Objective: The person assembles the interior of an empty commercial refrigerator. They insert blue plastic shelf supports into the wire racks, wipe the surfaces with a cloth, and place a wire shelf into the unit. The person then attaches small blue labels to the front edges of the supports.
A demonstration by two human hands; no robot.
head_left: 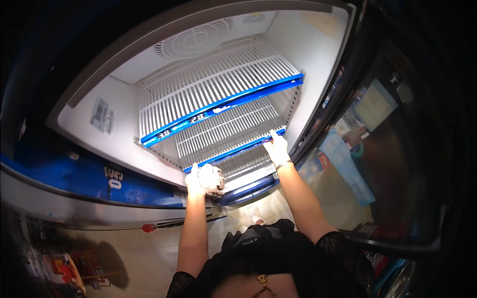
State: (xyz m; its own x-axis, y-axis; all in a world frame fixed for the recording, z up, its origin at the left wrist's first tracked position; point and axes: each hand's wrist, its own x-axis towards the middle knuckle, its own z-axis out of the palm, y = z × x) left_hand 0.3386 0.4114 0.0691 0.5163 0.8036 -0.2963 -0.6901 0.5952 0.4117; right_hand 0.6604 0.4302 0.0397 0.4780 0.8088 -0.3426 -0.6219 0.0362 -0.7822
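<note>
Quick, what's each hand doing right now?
Left hand: closed, holding a crumpled cloth.
Right hand: closed on the lower shelf's blue front edge.

A red item [148, 228] showed against the pale floor [149, 258]. Left of this red item was a jumble of bright packages [63, 270]; well to its right were a light-blue sheet [349, 168] and a pale yellow panel [376, 103].

Fridge [318, 44]: upper shelf [223, 82] above lower shelf [231, 130].
Lower shelf, front left corner: left hand [194, 183] with cloth [212, 180].
Front right corner: right hand [276, 150].
</note>
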